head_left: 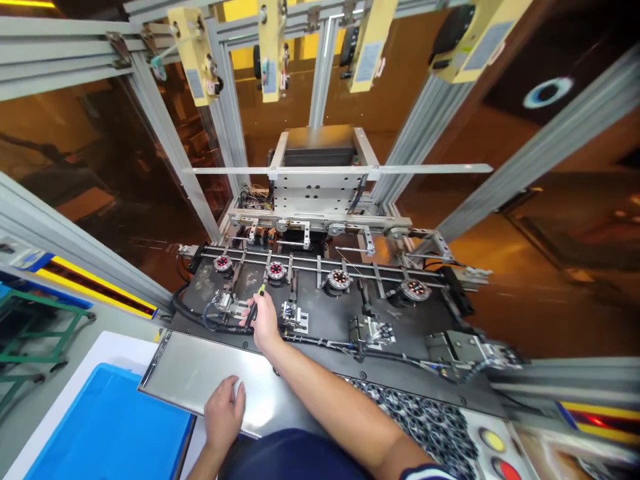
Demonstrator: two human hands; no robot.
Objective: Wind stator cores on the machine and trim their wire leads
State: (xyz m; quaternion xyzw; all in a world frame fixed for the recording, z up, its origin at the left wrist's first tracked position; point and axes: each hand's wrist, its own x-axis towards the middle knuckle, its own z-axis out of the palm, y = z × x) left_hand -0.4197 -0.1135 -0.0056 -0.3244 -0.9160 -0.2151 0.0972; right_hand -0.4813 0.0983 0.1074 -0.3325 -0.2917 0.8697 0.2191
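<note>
Currently, my right hand [265,323] is closed around one black pen-like tool [251,315], its yellow-green end pointing away from me, just beside the second of four round discs [276,270] counted from the left. (Whether tool and disc touch, I cannot tell.) My left hand [223,410] is loosely curled over a shiny metal tray [190,363], a gap showing between thumb and forefinger.

Along the black base plate [330,313], the four discs form a row, with four metal fixtures [373,331] nearer me. Four yellow boxes [367,47] hang overhead. Two push buttons sit at lower right: one yellow button [493,440], one red button [506,470].

The tray's raised left rim stands well apart from my left hand, with smooth metal between; dark plate surface separates the second and third discs, leaving room right of my right hand. Black ring-shaped parts [420,417], too crowded to count, lie packed together beside the buttons, their container mostly hidden. A blue panel [110,427] lies left of the tray.
</note>
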